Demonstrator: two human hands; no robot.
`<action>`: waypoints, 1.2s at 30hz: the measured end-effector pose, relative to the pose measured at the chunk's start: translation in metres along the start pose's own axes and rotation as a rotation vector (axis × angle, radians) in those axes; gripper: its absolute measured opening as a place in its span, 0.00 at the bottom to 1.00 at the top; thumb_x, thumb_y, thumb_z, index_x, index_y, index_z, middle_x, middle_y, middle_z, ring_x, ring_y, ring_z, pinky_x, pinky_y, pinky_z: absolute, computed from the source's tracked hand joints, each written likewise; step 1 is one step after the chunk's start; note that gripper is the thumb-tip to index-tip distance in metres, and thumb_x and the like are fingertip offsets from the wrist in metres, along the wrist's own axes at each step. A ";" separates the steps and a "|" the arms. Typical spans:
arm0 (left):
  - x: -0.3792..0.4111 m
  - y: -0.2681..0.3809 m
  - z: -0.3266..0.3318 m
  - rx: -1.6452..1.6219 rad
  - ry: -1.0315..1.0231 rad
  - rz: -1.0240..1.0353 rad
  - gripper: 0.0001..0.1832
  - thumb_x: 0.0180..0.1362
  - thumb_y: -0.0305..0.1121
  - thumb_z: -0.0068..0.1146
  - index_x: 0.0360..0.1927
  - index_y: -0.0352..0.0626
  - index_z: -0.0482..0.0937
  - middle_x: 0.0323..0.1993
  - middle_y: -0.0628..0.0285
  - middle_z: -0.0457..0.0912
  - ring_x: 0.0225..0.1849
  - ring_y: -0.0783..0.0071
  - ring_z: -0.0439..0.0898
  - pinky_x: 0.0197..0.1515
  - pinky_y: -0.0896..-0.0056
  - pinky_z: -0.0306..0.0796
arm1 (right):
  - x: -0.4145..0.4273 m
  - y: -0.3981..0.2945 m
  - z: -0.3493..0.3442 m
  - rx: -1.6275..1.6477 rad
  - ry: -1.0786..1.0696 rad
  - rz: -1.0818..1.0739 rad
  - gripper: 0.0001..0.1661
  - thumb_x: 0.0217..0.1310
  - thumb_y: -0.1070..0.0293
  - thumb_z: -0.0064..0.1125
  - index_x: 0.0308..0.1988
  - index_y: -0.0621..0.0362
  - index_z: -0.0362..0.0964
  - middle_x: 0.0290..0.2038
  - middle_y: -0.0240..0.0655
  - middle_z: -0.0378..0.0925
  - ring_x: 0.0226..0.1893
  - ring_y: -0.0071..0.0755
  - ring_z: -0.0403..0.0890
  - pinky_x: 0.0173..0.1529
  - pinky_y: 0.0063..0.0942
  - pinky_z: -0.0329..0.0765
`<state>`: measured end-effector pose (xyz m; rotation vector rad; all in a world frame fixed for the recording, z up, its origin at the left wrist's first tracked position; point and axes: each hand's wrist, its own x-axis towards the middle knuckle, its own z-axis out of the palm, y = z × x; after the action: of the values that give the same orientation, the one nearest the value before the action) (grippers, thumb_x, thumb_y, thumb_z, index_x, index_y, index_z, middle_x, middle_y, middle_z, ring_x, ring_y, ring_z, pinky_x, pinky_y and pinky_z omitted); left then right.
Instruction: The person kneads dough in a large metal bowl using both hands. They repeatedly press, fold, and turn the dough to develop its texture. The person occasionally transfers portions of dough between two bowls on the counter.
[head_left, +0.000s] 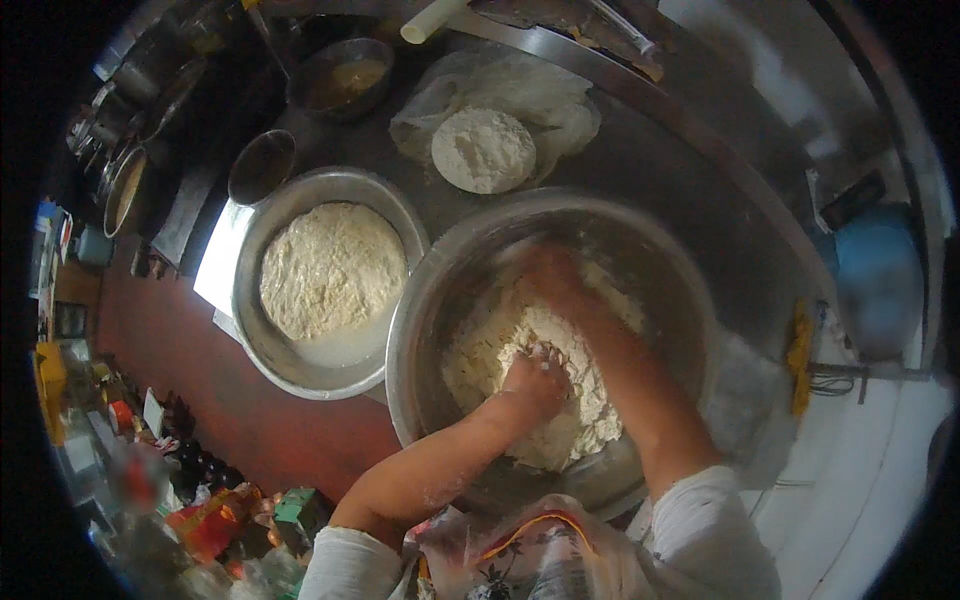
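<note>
Both of my hands are inside a large metal basin (679, 247) that holds shaggy, floury dough (596, 409). My left hand (536, 382) is pressed into the middle of the dough with its fingers curled into it. White bits of dough cling to the knuckles. Farther back, my right hand (551, 270) reaches down by the basin's far wall, where loose flour lies. It is blurred, and its fingers are hidden. To the left, touching the large basin, a smaller metal basin (251, 330) contains a smooth, wet mass of dough (334, 270) with cloudy liquid at its edge.
Behind the basins, a round container of flour (484, 150) stands by a clear plastic bag (510, 82). A bowl of liquid (349, 79) and a dark round dish (261, 166) are at the back left. Packets and bags crowd the floor (225, 517) at lower left. A pale tube (431, 21) lies behind.
</note>
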<state>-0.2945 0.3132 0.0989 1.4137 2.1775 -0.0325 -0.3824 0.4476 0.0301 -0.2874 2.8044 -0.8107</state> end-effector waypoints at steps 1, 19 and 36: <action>0.001 0.002 0.004 -0.001 0.001 0.000 0.18 0.50 0.41 0.44 0.42 0.45 0.72 0.44 0.63 0.72 0.50 0.65 0.66 0.46 0.59 0.60 | -0.015 0.038 -0.020 0.348 0.259 0.146 0.18 0.38 0.74 0.52 0.37 0.57 0.71 0.36 0.39 0.73 0.36 0.35 0.73 0.41 0.28 0.71; 0.009 0.004 0.003 -0.095 0.015 0.039 0.16 0.49 0.39 0.44 0.42 0.49 0.73 0.44 0.62 0.72 0.48 0.67 0.68 0.43 0.62 0.63 | 0.025 -0.121 -0.028 -0.005 0.094 0.056 0.21 0.51 0.53 0.45 0.26 0.61 0.73 0.26 0.44 0.75 0.29 0.44 0.76 0.31 0.40 0.71; 0.001 0.001 0.002 0.015 -0.039 -0.011 0.19 0.52 0.42 0.39 0.45 0.46 0.70 0.51 0.55 0.64 0.54 0.59 0.62 0.45 0.57 0.61 | -0.004 0.027 -0.068 -0.118 0.291 0.542 0.12 0.48 0.65 0.47 0.32 0.62 0.70 0.28 0.42 0.73 0.30 0.38 0.74 0.33 0.35 0.70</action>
<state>-0.2932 0.3137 0.0966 1.3976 2.1580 -0.0804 -0.3991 0.5049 0.0723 0.5987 2.9627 -0.5935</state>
